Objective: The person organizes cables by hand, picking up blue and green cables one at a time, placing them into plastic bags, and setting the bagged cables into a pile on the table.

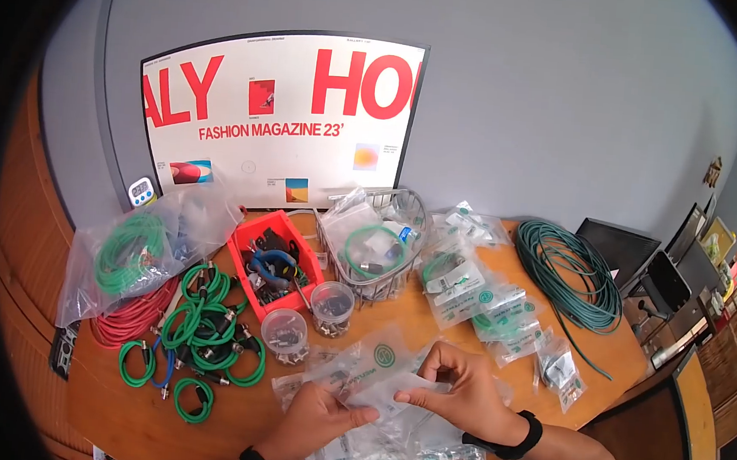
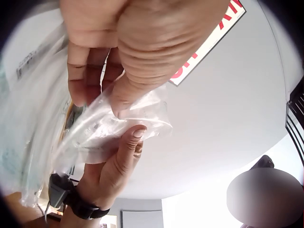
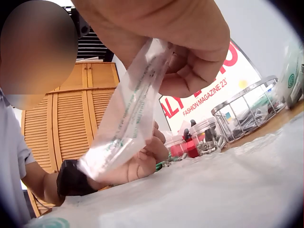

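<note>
A clear plastic bag (image 1: 384,393) with green print is held up between both hands over the front of the table. My left hand (image 1: 314,423) pinches its near left side, thumb on top. At the other side my right hand (image 1: 475,398) pinches the film between thumb and curled fingers. Seen from the right wrist, the bag (image 3: 128,111) hangs as a narrow, creased strip with small green lettering. The left wrist view shows both thumbs on the shiny film (image 2: 107,128). Below the hands lie more printed plastic bags (image 1: 370,454) in a loose pile.
Coiled green cables (image 1: 204,325) and a red coil (image 1: 136,316) lie left. A red bin (image 1: 253,295) of tools, two clear jars (image 1: 331,306) of metal parts and a wire basket (image 1: 373,290) stand behind. Filled bags (image 1: 458,289) and a dark green cable coil (image 1: 575,274) sit right.
</note>
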Motion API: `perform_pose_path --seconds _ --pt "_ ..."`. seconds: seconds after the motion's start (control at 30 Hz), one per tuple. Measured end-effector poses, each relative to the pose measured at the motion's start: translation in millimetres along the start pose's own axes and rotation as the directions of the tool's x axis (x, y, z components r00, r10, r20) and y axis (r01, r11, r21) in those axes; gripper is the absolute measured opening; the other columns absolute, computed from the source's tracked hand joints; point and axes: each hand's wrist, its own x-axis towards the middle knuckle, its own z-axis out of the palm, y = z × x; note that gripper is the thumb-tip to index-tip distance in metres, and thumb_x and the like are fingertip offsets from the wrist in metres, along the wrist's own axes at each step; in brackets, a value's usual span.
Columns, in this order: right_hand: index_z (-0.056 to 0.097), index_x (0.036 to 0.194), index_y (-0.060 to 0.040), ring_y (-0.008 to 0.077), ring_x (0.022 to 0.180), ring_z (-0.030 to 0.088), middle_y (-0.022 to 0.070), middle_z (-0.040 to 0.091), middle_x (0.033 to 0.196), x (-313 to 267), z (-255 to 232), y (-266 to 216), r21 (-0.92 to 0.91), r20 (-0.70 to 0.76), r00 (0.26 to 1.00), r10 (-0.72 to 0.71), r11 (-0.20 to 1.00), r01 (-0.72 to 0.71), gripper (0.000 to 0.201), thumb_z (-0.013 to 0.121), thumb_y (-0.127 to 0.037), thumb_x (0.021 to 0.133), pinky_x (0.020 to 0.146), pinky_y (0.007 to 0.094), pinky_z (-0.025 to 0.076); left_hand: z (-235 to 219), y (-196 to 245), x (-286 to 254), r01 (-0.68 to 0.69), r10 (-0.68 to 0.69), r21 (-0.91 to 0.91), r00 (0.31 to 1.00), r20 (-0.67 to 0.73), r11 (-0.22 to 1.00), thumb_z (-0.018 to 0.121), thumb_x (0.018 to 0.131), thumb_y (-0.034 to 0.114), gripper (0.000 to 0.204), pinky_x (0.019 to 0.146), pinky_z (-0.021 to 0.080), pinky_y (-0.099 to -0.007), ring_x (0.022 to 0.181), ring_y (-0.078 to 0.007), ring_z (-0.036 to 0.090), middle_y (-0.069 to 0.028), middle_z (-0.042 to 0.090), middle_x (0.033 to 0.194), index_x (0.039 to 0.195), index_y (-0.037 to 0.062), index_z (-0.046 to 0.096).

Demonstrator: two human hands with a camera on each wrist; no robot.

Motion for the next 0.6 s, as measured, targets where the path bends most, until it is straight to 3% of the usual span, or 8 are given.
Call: perform_pose_path --seconds 0.13,0.2,0.33,0.4,0.43,0.47,0.53,0.6 --pt "0.054 0.108 -0.0007 0.0076 0.071 0.059 0.0036 0.061 0.078 -2.2 -2.5 -12.6 -0.097 0.054 0.998 0.011 0.995 -0.006 0.038 0.082 -0.014 0.086 0.066 0.0235 0.05 -8.1 -13.4 5.4 -0.102 0.097 -0.166 0.995 -0.036 0.981 0.073 0.09 0.002 0.04 0.089 0.054 -0.0278 0.101 -0.0139 0.067 -0.0081 0.07 0.113 0.126 -0.0043 0.058" --pt "0.042 0.132 -0.0032 0.0091 0.076 0.059 0.0042 0.059 0.082 -2.6 -11.4 -21.4 -0.219 0.13 0.984 0.123 0.971 -0.092 0.058 0.079 -0.01 0.088 0.071 0.0252 0.049 -8.7 -9.0 6.6 -0.14 0.123 -0.274 0.989 -0.08 0.952 0.073 0.089 0.001 0.039 0.088 0.054 -0.0276 0.099 -0.0135 0.067 -0.0073 0.071 0.11 0.125 -0.0037 0.059" --pt "0.043 0.135 -0.0008 0.0195 0.076 0.068 0.0095 0.067 0.085 -0.1 -26.2 -19.0 -0.091 0.021 0.999 -0.043 0.995 0.045 0.051 0.071 -0.012 0.093 0.068 0.0276 0.053 -17.2 -9.0 7.7 -0.199 0.164 -0.252 0.974 -0.154 0.947 0.071 0.09 -0.001 0.027 0.084 0.055 -0.0276 0.092 -0.0143 0.069 -0.0087 0.072 0.103 0.115 -0.0022 0.061" --pt "0.044 0.136 -0.0022 0.0205 0.084 0.07 0.011 0.07 0.099 8.0 -33.2 -18.4 -0.272 -0.025 0.979 -0.2 0.944 0.186 0.052 0.071 -0.01 0.093 0.072 0.0302 0.055 -20.9 -9.5 7.7 -0.203 0.171 -0.24 0.974 -0.149 0.949 0.071 0.09 -0.002 0.025 0.083 0.056 -0.0277 0.09 -0.0148 0.07 -0.009 0.072 0.1 0.112 -0.0017 0.061" --pt "0.052 0.133 -0.0065 0.0252 0.103 0.067 0.0126 0.066 0.117 8.9 -34.0 -27.6 -0.268 -0.001 0.979 -0.205 0.943 0.197 0.051 0.074 -0.006 0.088 0.083 0.0354 0.055 -21.6 -9.5 7.5 -0.192 0.163 -0.242 0.977 -0.135 0.951 0.071 0.09 -0.002 0.025 0.081 0.056 -0.0278 0.088 -0.0148 0.07 -0.0091 0.071 0.099 0.112 -0.0015 0.06" --pt "0.052 0.133 -0.0065 0.0252 0.103 0.067 0.0126 0.066 0.117 12.5 -36.4 -35.0 -0.268 -0.005 0.979 -0.206 0.943 0.197 0.051 0.074 -0.006 0.088 0.083 0.0354 0.055 -22.0 -9.6 7.7 -0.179 0.154 -0.245 0.981 -0.118 0.953 0.07 0.089 -0.002 0.025 0.08 0.056 -0.0279 0.086 -0.0148 0.07 -0.0091 0.071 0.098 0.112 -0.0013 0.06" --pt "0.06 0.129 -0.0102 0.031 0.119 0.059 0.0141 0.06 0.129 18.3 -41.5 -47.4 -0.572 0.308 0.877 -0.37 0.664 0.481 0.05 0.076 -0.001 0.083 0.093 0.0395 0.052 -22.0 -12.8 8.4 -0.17 0.145 -0.258 0.983 -0.114 0.951 0.07 0.089 -0.002 0.026 0.079 0.056 -0.0276 0.085 -0.0145 0.069 -0.0086 0.071 0.096 0.112 -0.0013 0.059" --pt "0.069 0.116 -0.0117 0.0349 0.124 0.054 0.0138 0.059 0.13 20.9 -36.5 -51.7 -0.551 0.299 0.879 -0.372 0.685 0.477 0.039 0.077 -0.004 0.079 0.098 0.0421 0.05 -20.3 -12.7 9.5 -0.159 0.135 -0.27 0.985 -0.107 0.95 0.071 0.089 -0.002 0.027 0.077 0.056 -0.0274 0.084 -0.0142 0.069 -0.008 0.07 0.094 0.113 -0.0013 0.059"
